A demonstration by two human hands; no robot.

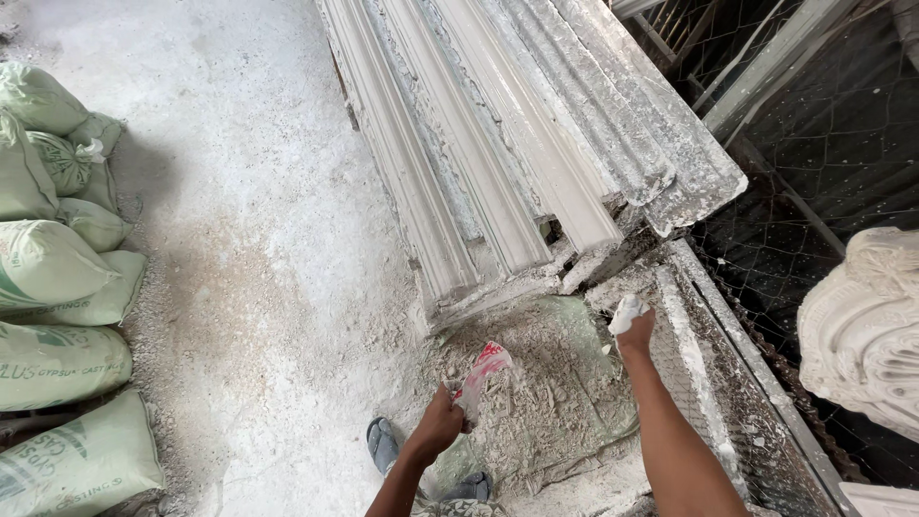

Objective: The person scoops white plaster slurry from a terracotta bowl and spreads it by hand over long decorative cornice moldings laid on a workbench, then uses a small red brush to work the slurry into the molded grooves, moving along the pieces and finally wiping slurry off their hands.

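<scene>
Fingers of the left hand point(438, 419) pinched a red-and-white bag point(481, 373); at three o'clock, the outstretched right hand point(634, 328) closed its fingers around a white plaster lump point(626, 311).

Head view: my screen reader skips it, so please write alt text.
A person's left hand grips a red-and-white plastic wrapper over grey plaster rubble; the right hand holds a white plaster lump. Long white plaster cornice mouldings lie ahead, pale green sacks left.

The stacked plaster mouldings point(498, 144) run out past the top edge. The green sacks point(57, 316) are cut by the left edge. The right hand point(632, 325) hides most of a white lump. A carved ornament point(862, 325) is cropped at the right.
</scene>
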